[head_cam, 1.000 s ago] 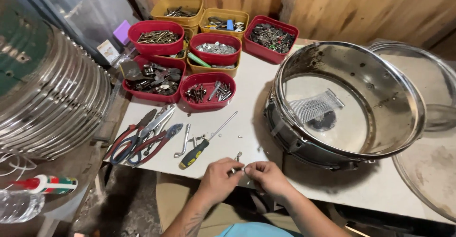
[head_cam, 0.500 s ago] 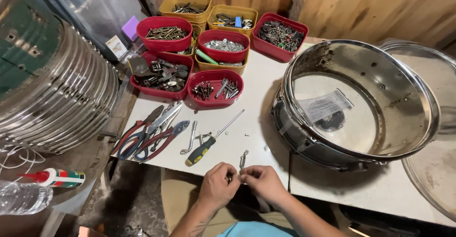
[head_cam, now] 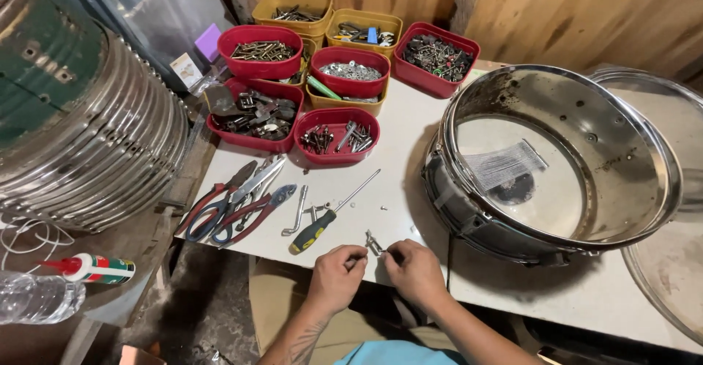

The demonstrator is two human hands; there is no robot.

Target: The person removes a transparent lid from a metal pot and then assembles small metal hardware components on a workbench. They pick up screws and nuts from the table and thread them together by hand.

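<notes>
Pinching a small metal fitting (head_cam: pixel 374 245) between both hands, left hand (head_cam: pixel 337 275) at eight o'clock, right hand (head_cam: pixel 414 271) at four.

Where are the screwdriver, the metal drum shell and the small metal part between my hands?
screwdriver (head_cam: pixel 313 232): head view, on its black-and-yellow handle.
metal drum shell (head_cam: pixel 622 182): head view, on its inner wall.
small metal part (head_cam: pixel 374 245): head view, on its middle, on the table between both hands.

A red-capped glue tube (head_cam: pixel 94 268) (white, green label) lies beside a clear bottle (head_cam: pixel 36 299)
</notes>
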